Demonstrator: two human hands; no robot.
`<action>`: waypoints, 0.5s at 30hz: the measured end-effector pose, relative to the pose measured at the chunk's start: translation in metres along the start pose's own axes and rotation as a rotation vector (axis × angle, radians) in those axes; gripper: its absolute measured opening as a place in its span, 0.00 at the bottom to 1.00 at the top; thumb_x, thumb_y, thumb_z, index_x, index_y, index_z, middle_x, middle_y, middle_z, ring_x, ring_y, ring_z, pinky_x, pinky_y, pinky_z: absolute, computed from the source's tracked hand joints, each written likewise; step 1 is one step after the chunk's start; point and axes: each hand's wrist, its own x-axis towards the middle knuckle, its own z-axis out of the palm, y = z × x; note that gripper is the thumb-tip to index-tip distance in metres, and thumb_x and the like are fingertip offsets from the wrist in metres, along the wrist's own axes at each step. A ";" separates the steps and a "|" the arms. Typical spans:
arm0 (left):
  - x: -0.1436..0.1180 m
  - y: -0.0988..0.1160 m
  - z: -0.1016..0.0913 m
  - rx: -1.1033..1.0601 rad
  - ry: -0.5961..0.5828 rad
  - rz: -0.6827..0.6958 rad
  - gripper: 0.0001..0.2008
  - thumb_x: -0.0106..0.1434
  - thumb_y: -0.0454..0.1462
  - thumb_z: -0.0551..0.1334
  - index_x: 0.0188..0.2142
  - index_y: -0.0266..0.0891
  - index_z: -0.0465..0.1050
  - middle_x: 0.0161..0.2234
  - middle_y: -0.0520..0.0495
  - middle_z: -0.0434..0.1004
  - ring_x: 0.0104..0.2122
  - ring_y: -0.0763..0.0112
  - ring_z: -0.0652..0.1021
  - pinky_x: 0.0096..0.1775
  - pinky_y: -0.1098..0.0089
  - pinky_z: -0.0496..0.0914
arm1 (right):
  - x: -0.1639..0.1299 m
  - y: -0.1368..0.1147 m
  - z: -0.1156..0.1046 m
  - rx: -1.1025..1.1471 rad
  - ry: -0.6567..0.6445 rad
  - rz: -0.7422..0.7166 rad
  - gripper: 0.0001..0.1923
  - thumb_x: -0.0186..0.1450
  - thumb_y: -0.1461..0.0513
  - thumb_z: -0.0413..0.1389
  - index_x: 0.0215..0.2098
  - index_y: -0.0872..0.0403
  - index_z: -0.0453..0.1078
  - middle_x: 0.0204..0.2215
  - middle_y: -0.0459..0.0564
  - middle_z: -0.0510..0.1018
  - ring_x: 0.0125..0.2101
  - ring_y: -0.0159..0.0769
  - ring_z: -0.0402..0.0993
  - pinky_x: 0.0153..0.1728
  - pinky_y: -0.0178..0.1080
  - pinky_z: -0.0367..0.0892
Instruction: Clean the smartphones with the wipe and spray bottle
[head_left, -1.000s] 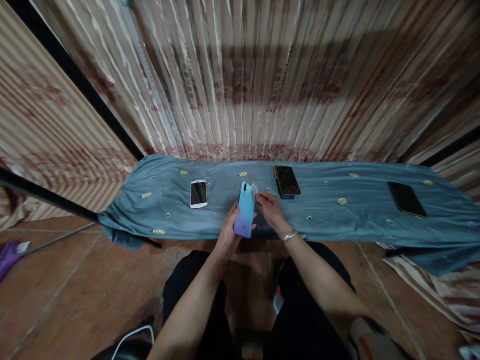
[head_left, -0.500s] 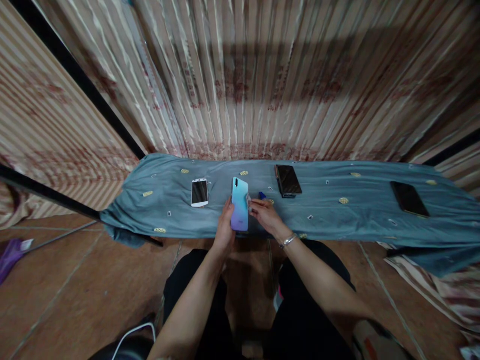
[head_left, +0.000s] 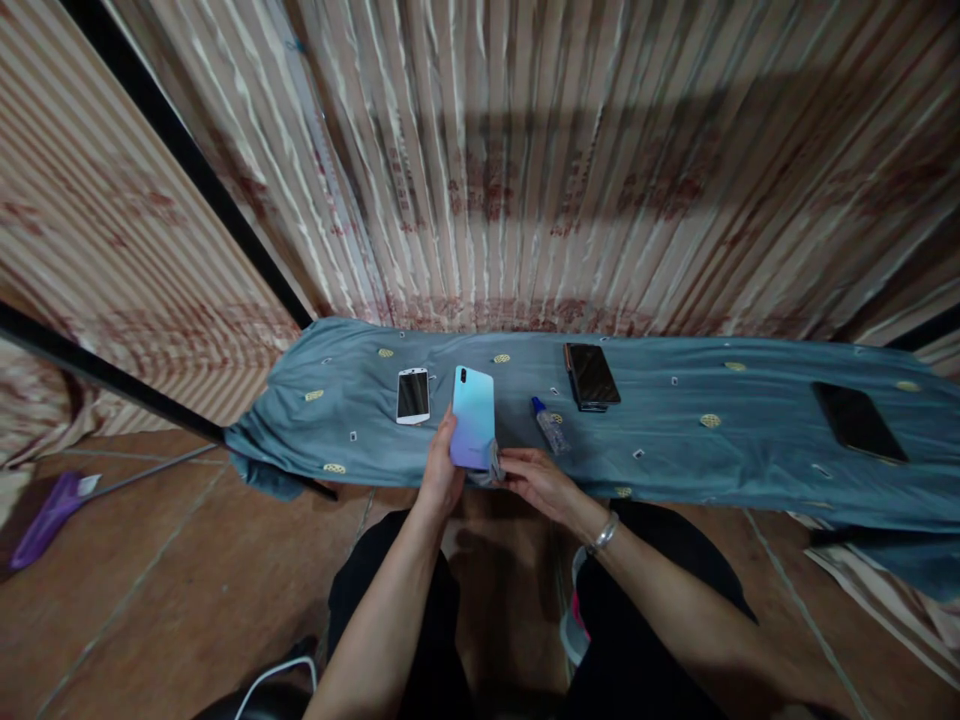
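My left hand (head_left: pixel 442 465) is wrapped round the left edge of a blue-to-purple smartphone (head_left: pixel 474 415), its back and camera facing up toward me. At the phone's lower right corner, my right hand (head_left: pixel 536 480) pinches a small grey cloth (head_left: pixel 493 465) against the edge. Part of the cloth is hidden behind the phone and my fingers. Just beyond my right hand lies a clear spray bottle (head_left: pixel 552 428) with a blue cap. A white smartphone (head_left: pixel 412 396) with a dark screen rests on the table to the left.
Blue patterned fabric (head_left: pixel 660 455) covers the long narrow table. A stack of dark phones (head_left: pixel 592 376) sits right of centre, and another black phone (head_left: pixel 859 421) lies farther right. Striped curtains (head_left: pixel 495 200) hang behind. A purple broom (head_left: pixel 49 520) is on the floor at left.
My right hand has slid the cloth from the phone's right side down to its lower right corner. The spray bottle, mostly covered before, now shows. The camera view has shifted slightly.
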 end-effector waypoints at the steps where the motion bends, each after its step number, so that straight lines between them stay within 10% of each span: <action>1: 0.000 0.001 0.000 0.002 0.006 -0.010 0.20 0.57 0.43 0.66 0.47 0.36 0.76 0.47 0.43 0.80 0.50 0.61 0.77 0.51 0.67 0.69 | -0.001 0.000 0.001 0.020 -0.007 0.009 0.17 0.45 0.55 0.72 0.28 0.56 0.80 0.28 0.48 0.81 0.30 0.32 0.74 0.36 0.35 0.70; 9: 0.003 0.004 -0.002 0.076 -0.082 0.003 0.25 0.55 0.44 0.67 0.50 0.35 0.74 0.49 0.41 0.79 0.50 0.60 0.77 0.52 0.66 0.68 | 0.002 -0.002 0.004 -0.008 0.075 -0.121 0.18 0.46 0.53 0.72 0.30 0.56 0.80 0.28 0.48 0.81 0.28 0.32 0.74 0.32 0.36 0.70; 15: 0.010 -0.007 -0.006 0.260 0.095 0.102 0.37 0.52 0.39 0.70 0.61 0.43 0.65 0.61 0.42 0.68 0.58 0.58 0.70 0.56 0.64 0.65 | 0.012 -0.004 -0.013 -0.376 0.191 -0.338 0.16 0.52 0.50 0.65 0.28 0.55 0.79 0.24 0.46 0.80 0.25 0.33 0.72 0.31 0.37 0.68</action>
